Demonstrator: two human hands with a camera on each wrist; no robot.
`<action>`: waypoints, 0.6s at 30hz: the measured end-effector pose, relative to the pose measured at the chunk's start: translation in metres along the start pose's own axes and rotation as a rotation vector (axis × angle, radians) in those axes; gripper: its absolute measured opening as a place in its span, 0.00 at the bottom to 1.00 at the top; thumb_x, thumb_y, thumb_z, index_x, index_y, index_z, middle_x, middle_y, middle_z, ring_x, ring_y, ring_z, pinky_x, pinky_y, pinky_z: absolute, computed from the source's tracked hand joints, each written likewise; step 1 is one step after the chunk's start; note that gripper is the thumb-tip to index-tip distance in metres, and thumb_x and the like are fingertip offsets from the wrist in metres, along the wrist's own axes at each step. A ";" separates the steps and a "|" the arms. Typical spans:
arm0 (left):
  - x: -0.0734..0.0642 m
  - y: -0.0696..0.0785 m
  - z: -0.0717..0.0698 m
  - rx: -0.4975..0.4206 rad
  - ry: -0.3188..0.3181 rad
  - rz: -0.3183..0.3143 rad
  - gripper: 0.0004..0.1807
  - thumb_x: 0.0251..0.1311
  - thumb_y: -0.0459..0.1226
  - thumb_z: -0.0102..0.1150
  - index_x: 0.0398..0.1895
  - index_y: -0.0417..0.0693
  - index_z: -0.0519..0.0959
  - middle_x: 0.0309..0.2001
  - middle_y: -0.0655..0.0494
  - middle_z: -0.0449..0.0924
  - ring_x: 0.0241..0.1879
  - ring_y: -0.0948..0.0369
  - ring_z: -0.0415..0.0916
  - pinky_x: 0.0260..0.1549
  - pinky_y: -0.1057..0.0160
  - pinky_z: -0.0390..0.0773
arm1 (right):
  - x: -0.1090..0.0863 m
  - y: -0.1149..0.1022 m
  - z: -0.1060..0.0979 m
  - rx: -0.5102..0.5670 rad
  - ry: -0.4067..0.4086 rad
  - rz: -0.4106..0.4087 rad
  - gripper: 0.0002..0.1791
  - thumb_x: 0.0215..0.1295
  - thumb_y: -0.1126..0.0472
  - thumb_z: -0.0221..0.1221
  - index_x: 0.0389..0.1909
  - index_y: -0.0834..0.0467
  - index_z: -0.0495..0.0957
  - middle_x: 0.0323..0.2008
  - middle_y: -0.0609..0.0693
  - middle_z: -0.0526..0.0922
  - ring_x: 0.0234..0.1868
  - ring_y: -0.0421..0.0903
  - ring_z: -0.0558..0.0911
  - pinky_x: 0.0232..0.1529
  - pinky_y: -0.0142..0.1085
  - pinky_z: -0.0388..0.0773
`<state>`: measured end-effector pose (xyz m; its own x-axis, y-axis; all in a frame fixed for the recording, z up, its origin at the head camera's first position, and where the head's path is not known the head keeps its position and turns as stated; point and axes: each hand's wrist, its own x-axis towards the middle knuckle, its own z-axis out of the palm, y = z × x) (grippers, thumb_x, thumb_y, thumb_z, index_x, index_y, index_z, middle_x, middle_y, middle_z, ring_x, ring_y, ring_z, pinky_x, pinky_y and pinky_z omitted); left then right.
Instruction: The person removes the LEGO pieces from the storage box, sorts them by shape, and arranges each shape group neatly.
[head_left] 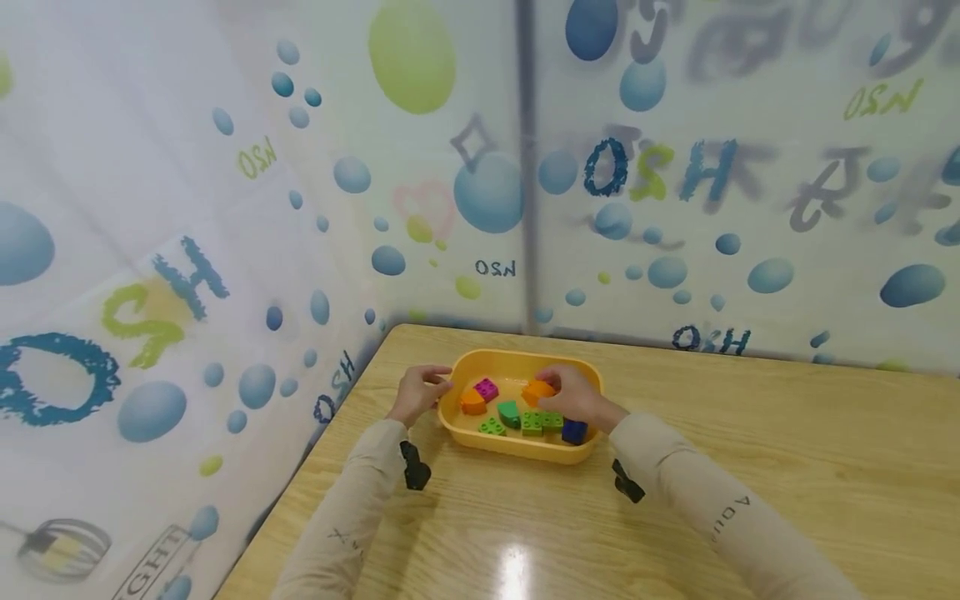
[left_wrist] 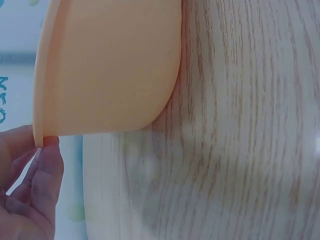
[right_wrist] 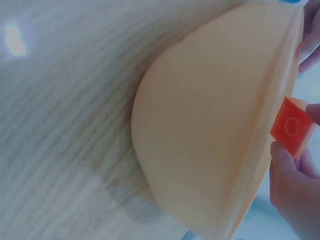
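At the yellow tray (head_left: 510,446), the right hand (head_left: 573,396) pinched an orange block (right_wrist: 291,127); the left hand (head_left: 420,395) pinched the rim (left_wrist: 40,100), which was best held steady.

Pale walls (head_left: 427,158), perhaps fabric sheets, meet in corner; bear blue and green bubbles (head_left: 487,196), mirrored lettering (head_left: 652,173). Dark vertical strip (head_left: 528,167) runs down behind wood-grain table (head_left: 765,450). Bright glare (head_left: 514,571) on tabletop.

1. The right hand (head_left: 572,393) is partly covering an orange block (head_left: 536,392).
2. The left-wrist view's edge is cropping the left hand (left_wrist: 27,192).
3. The tub (left_wrist: 115,65) is hiding other blocks (head_left: 532,423) from both wrist views.
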<state>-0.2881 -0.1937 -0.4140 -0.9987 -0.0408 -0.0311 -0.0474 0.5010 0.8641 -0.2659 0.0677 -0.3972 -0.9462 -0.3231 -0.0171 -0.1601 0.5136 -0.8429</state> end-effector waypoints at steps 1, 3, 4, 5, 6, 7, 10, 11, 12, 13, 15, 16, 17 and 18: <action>0.000 0.000 0.000 0.000 0.001 0.000 0.15 0.53 0.31 0.58 0.46 0.39 0.77 0.35 0.44 0.74 0.27 0.56 0.73 0.23 0.63 0.79 | -0.002 -0.001 0.001 0.010 -0.001 -0.010 0.22 0.49 0.71 0.60 0.48 0.70 0.70 0.43 0.59 0.75 0.43 0.52 0.74 0.46 0.41 0.73; 0.000 0.000 0.001 0.002 -0.001 -0.010 0.15 0.53 0.30 0.58 0.46 0.39 0.77 0.35 0.45 0.74 0.27 0.57 0.73 0.23 0.64 0.78 | -0.006 -0.003 0.002 0.034 -0.004 -0.029 0.21 0.49 0.71 0.60 0.47 0.69 0.71 0.42 0.59 0.75 0.43 0.52 0.74 0.45 0.40 0.74; 0.000 0.001 0.001 0.003 -0.002 -0.011 0.15 0.53 0.30 0.58 0.46 0.39 0.77 0.35 0.45 0.74 0.27 0.57 0.73 0.23 0.65 0.78 | -0.007 -0.004 0.003 0.040 -0.004 -0.035 0.21 0.49 0.71 0.60 0.47 0.68 0.71 0.42 0.58 0.75 0.43 0.52 0.74 0.45 0.39 0.74; 0.000 0.001 0.001 0.003 -0.004 -0.013 0.15 0.53 0.31 0.58 0.46 0.39 0.77 0.35 0.45 0.74 0.27 0.57 0.73 0.22 0.65 0.78 | -0.009 -0.005 0.004 0.055 -0.006 -0.037 0.21 0.49 0.71 0.61 0.46 0.68 0.72 0.42 0.57 0.75 0.43 0.52 0.74 0.44 0.38 0.74; -0.001 0.001 0.001 0.004 -0.007 -0.011 0.16 0.53 0.31 0.58 0.47 0.39 0.76 0.35 0.45 0.74 0.27 0.56 0.73 0.22 0.65 0.78 | -0.011 -0.006 0.006 0.059 -0.010 -0.048 0.20 0.49 0.71 0.61 0.46 0.68 0.72 0.42 0.57 0.75 0.43 0.52 0.74 0.43 0.38 0.75; -0.001 0.001 0.001 0.002 -0.009 -0.010 0.16 0.53 0.31 0.58 0.47 0.38 0.76 0.35 0.45 0.74 0.27 0.56 0.73 0.22 0.65 0.78 | -0.013 -0.008 0.007 0.074 -0.012 -0.049 0.20 0.49 0.71 0.61 0.46 0.68 0.72 0.42 0.57 0.75 0.42 0.51 0.74 0.43 0.37 0.75; -0.002 0.002 0.001 0.000 -0.013 0.000 0.16 0.53 0.30 0.58 0.47 0.38 0.76 0.35 0.44 0.74 0.28 0.55 0.74 0.21 0.65 0.78 | -0.020 -0.014 0.010 0.110 -0.030 -0.072 0.20 0.49 0.71 0.62 0.45 0.68 0.72 0.42 0.57 0.75 0.42 0.51 0.74 0.42 0.37 0.76; -0.003 0.003 0.001 0.000 -0.014 0.003 0.16 0.53 0.30 0.58 0.47 0.37 0.76 0.35 0.44 0.74 0.28 0.54 0.74 0.21 0.65 0.78 | -0.022 -0.015 0.011 0.126 -0.040 -0.086 0.20 0.49 0.71 0.62 0.46 0.68 0.72 0.42 0.58 0.74 0.42 0.52 0.74 0.42 0.37 0.76; -0.003 0.003 0.000 0.001 -0.015 0.006 0.16 0.53 0.30 0.58 0.47 0.37 0.76 0.35 0.44 0.74 0.29 0.53 0.74 0.21 0.65 0.78 | -0.024 -0.017 0.012 0.139 -0.052 -0.096 0.21 0.49 0.71 0.62 0.46 0.69 0.71 0.43 0.58 0.74 0.42 0.52 0.74 0.42 0.37 0.76; -0.003 0.003 0.000 0.002 -0.015 0.008 0.16 0.53 0.30 0.58 0.47 0.37 0.76 0.35 0.44 0.74 0.29 0.54 0.74 0.21 0.65 0.78 | -0.025 -0.019 0.014 0.153 -0.059 -0.103 0.21 0.49 0.71 0.62 0.47 0.69 0.71 0.43 0.59 0.74 0.43 0.52 0.74 0.42 0.37 0.76; -0.004 0.004 0.000 0.005 -0.014 0.009 0.16 0.53 0.30 0.58 0.47 0.37 0.76 0.35 0.44 0.74 0.28 0.54 0.74 0.21 0.66 0.78 | -0.029 -0.022 0.016 0.171 -0.074 -0.110 0.22 0.50 0.71 0.62 0.47 0.69 0.71 0.45 0.58 0.74 0.43 0.52 0.74 0.42 0.37 0.76; -0.004 0.005 -0.001 0.006 -0.013 0.007 0.16 0.53 0.30 0.58 0.47 0.38 0.76 0.35 0.44 0.74 0.28 0.54 0.74 0.21 0.66 0.78 | -0.030 -0.024 0.018 0.181 -0.084 -0.110 0.22 0.50 0.71 0.62 0.48 0.68 0.71 0.45 0.58 0.74 0.44 0.52 0.74 0.43 0.37 0.76; -0.004 0.005 -0.001 0.006 -0.013 0.005 0.16 0.53 0.30 0.58 0.47 0.38 0.76 0.35 0.44 0.74 0.29 0.55 0.74 0.22 0.65 0.78 | -0.032 -0.025 0.020 0.190 -0.090 -0.112 0.22 0.50 0.71 0.61 0.48 0.68 0.71 0.45 0.58 0.74 0.44 0.52 0.74 0.43 0.38 0.75; -0.004 0.005 -0.001 0.005 -0.012 0.005 0.16 0.53 0.30 0.58 0.47 0.38 0.76 0.36 0.44 0.75 0.29 0.55 0.74 0.22 0.65 0.78 | -0.033 -0.027 0.022 0.197 -0.096 -0.109 0.21 0.51 0.70 0.61 0.48 0.68 0.71 0.45 0.57 0.74 0.45 0.52 0.73 0.44 0.38 0.75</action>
<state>-0.2844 -0.1918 -0.4088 -0.9991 -0.0279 -0.0329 -0.0425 0.5054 0.8619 -0.2239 0.0476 -0.3859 -0.8939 -0.4468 0.0371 -0.1935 0.3098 -0.9309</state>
